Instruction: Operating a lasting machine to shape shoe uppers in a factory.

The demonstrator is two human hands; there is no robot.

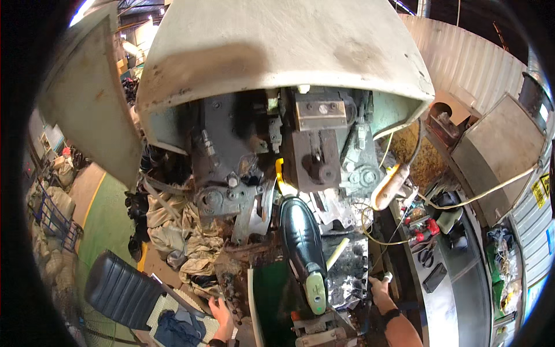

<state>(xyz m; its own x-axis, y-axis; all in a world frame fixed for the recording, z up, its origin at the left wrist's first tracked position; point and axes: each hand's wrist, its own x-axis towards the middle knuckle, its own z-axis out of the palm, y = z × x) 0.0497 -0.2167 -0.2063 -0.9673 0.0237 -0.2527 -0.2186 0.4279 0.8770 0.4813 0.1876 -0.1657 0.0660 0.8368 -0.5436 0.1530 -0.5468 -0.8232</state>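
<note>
A black leather shoe upper [302, 234] is stretched over a green last [316, 292], toe pointing away from me, in the middle of a shoe-making machine. Its toe sits by the metal jaws [254, 215] and a yellow curved piece [280, 173]. My left hand [221, 315] is open with fingers apart, left of the machine's front, holding nothing. Beside the machine's right edge is my right hand [380, 293], its visible fingers apart. A small white thing [388, 277] shows at its fingertips; whether it is a wrapping or a separate piece I cannot tell. The shoe is apart from both hands.
A large pale hood [283, 46] overhangs the machine. A wooden-handled tool [390, 188] hangs by a cable at right. Scissors [426, 257] and a dark flat case [435, 278] lie on the side bench. A black padded chair [124, 289] and cloth sacks [185, 231] are at left.
</note>
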